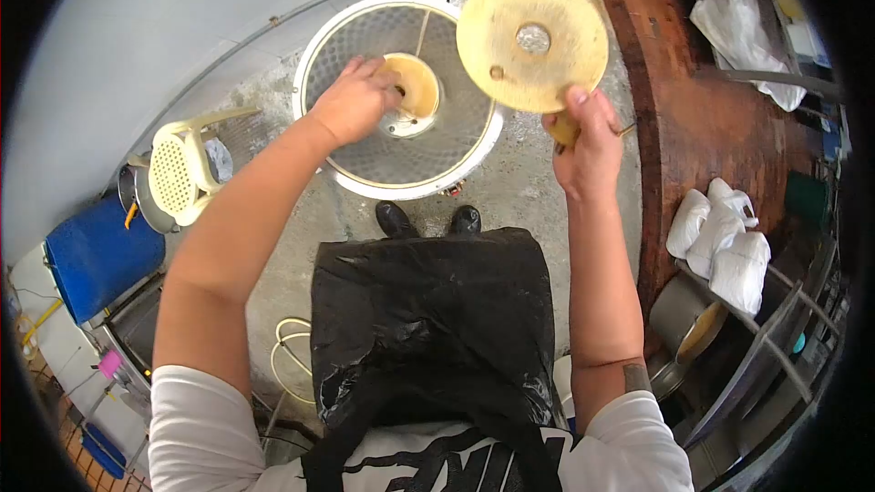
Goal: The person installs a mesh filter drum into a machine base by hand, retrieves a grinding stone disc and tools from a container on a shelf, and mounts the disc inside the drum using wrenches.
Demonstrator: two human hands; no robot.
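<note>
- Yellow disc [497, 23] — raised near the drum's [456, 148] rim, lower edge clamped between thumb and fingers of right hand [592, 141].
- Left hand [351, 102] at the central cup [419, 82] inside the drum; cannot tell if it grips.
- Risk: edge-only hold — a wet or loosening thumb could let the disc tip, striking drum or floor [538, 210].

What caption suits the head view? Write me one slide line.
Right hand raising a yellow disc, left hand at the centre of a round drum.
</note>
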